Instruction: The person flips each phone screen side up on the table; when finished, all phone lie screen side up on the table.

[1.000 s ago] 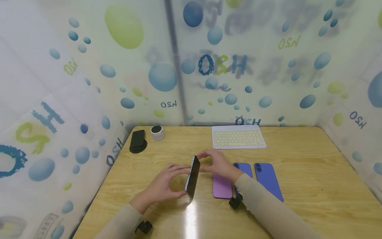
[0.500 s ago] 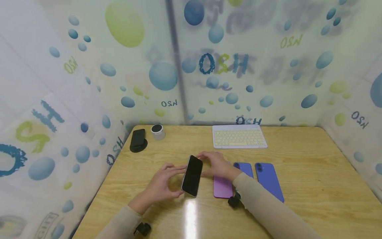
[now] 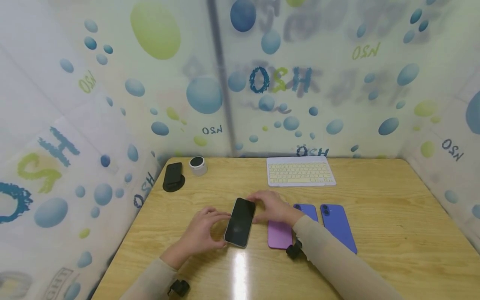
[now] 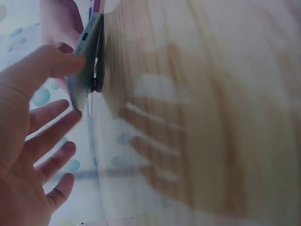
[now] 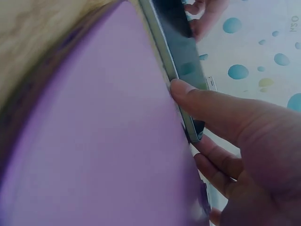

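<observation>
A smartphone with a dark screen lies between both hands over the middle of the table, screen facing up. In the left wrist view the phone is tilted, one long edge raised. My left hand holds its left side, the thumb near the bottom corner and fingertips along the edge. At the top right corner, my right hand pinches the phone between thumb and fingers. Under the right wrist lies a purple phone, back up. Two blue phones, one partly covered and one in full view, lie to its right.
A white keyboard lies along the table's back edge. At the back left stand a black stand-like object and a small white cylinder with a dark top. Patterned curtains surround the wooden table.
The phone has turned from standing on its long edge, screen facing right, to nearly flat with the screen up. My left hand has shifted slightly left with it.
</observation>
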`<state>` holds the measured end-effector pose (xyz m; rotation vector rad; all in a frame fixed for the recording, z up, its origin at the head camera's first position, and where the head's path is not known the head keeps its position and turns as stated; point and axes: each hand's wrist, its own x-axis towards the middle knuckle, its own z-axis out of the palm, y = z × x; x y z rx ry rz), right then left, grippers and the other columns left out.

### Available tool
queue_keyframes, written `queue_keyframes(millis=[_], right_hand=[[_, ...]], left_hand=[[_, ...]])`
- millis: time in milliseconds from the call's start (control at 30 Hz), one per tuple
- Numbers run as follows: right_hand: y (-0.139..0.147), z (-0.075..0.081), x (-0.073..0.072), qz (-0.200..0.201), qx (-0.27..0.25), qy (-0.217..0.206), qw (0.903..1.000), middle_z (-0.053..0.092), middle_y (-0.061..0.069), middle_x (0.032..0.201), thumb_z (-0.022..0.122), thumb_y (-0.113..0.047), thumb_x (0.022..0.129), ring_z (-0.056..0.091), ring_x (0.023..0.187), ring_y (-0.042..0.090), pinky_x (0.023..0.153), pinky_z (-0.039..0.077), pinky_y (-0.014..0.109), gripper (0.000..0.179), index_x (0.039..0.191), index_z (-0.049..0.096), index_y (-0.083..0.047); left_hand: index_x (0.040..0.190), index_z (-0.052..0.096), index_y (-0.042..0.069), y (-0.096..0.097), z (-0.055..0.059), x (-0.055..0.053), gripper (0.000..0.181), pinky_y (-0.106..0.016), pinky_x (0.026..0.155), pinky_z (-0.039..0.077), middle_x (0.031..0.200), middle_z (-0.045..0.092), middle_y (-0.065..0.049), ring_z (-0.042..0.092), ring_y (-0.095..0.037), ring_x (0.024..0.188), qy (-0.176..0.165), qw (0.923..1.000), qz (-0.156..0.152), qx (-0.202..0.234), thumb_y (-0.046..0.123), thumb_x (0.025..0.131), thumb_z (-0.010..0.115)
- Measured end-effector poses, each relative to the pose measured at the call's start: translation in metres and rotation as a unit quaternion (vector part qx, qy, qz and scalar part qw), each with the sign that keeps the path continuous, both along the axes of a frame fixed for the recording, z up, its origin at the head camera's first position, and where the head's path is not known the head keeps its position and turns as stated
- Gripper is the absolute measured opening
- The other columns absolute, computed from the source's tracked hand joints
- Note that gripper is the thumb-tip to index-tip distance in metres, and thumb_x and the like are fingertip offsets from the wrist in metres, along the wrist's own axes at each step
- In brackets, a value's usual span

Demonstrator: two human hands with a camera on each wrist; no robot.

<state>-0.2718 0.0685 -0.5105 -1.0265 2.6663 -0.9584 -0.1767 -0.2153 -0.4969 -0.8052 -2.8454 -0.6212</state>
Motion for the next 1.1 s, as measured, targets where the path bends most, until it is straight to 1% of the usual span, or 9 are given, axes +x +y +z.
queue_keyframes(millis=[133, 300, 433, 533, 633, 767, 867, 1100], right_hand=[[0.0, 0.001, 0.002, -0.005, 0.02, -0.02, 0.9996, 0.065, 0.004, 0.138, 0.092, -0.035, 0.075, 0.053, 0.134, 0.027, 0.115, 0.026, 0.059, 0.069, 0.137, 0.067, -0.019], [-0.001, 0.002, 0.002, -0.005, 0.036, -0.025, 0.999, 0.066, -0.001, 0.134, 0.091, -0.039, 0.076, 0.053, 0.131, 0.025, 0.116, 0.024, 0.06, 0.063, 0.133, 0.069, -0.025], [-0.001, 0.001, 0.003, -0.006, 0.034, -0.024, 0.9991, 0.066, -0.004, 0.132, 0.091, -0.04, 0.076, 0.053, 0.131, 0.023, 0.117, 0.023, 0.061, 0.062, 0.133, 0.069, -0.028], [-0.001, 0.0, 0.003, -0.006, 0.029, -0.017, 0.9994, 0.067, -0.004, 0.132, 0.091, -0.04, 0.076, 0.054, 0.131, 0.023, 0.117, 0.022, 0.061, 0.061, 0.133, 0.07, -0.027], [-0.001, 0.001, 0.004, -0.006, 0.03, -0.006, 0.9995, 0.068, -0.002, 0.132, 0.091, -0.039, 0.077, 0.055, 0.13, 0.023, 0.118, 0.02, 0.062, 0.06, 0.132, 0.071, -0.025], [0.0, 0.003, 0.005, -0.015, 0.027, 0.009, 0.9995, 0.07, -0.001, 0.129, 0.091, -0.035, 0.078, 0.057, 0.128, 0.024, 0.121, 0.014, 0.066, 0.054, 0.127, 0.073, -0.024], [0.0, 0.004, 0.005, -0.022, 0.026, 0.019, 0.9993, 0.071, -0.001, 0.127, 0.09, -0.033, 0.078, 0.058, 0.127, 0.025, 0.12, 0.012, 0.069, 0.049, 0.124, 0.075, -0.023], [0.001, 0.003, 0.004, -0.032, 0.04, 0.022, 0.9985, 0.07, 0.0, 0.13, 0.088, -0.033, 0.082, 0.056, 0.13, 0.025, 0.12, 0.013, 0.069, 0.045, 0.124, 0.075, -0.024]], left_hand=[[0.13, 0.072, 0.024, 0.002, -0.001, 0.0, 0.068, -0.043, 0.095, 0.043, 0.128, 0.072, 0.007, 0.052, -0.016, 0.116, -0.015, 0.9996, 0.01, -0.02, 0.035, 0.066, 0.094], [0.125, 0.074, 0.024, 0.006, 0.002, -0.004, 0.058, -0.042, 0.095, 0.042, 0.126, 0.072, 0.008, 0.053, -0.016, 0.115, -0.027, 0.9989, 0.012, -0.037, 0.034, 0.07, 0.093], [0.122, 0.076, 0.021, 0.007, 0.005, -0.006, 0.054, -0.045, 0.096, 0.041, 0.131, 0.069, 0.007, 0.051, -0.018, 0.118, -0.046, 0.998, 0.003, -0.043, 0.035, 0.073, 0.092], [0.12, 0.076, 0.019, 0.005, 0.006, -0.007, 0.052, -0.046, 0.097, 0.042, 0.132, 0.069, 0.005, 0.051, -0.018, 0.118, -0.06, 0.9973, -0.005, -0.043, 0.033, 0.073, 0.093], [0.12, 0.077, 0.019, 0.001, 0.008, -0.008, 0.053, -0.047, 0.098, 0.043, 0.132, 0.068, 0.005, 0.052, -0.019, 0.118, -0.072, 0.9962, -0.017, -0.045, 0.032, 0.072, 0.093], [0.123, 0.076, 0.017, -0.004, 0.01, -0.01, 0.057, -0.05, 0.1, 0.044, 0.132, 0.068, 0.004, 0.052, -0.02, 0.118, -0.086, 0.9944, -0.036, -0.05, 0.031, 0.07, 0.093], [0.124, 0.076, 0.017, -0.003, 0.011, -0.009, 0.059, -0.05, 0.101, 0.044, 0.132, 0.068, 0.004, 0.052, -0.021, 0.118, -0.086, 0.9938, -0.041, -0.057, 0.031, 0.069, 0.092], [0.119, 0.077, 0.02, 0.008, 0.01, -0.005, 0.057, -0.047, 0.097, 0.045, 0.125, 0.07, 0.005, 0.052, -0.019, 0.115, -0.056, 0.9946, -0.022, -0.085, 0.039, 0.067, 0.092]])
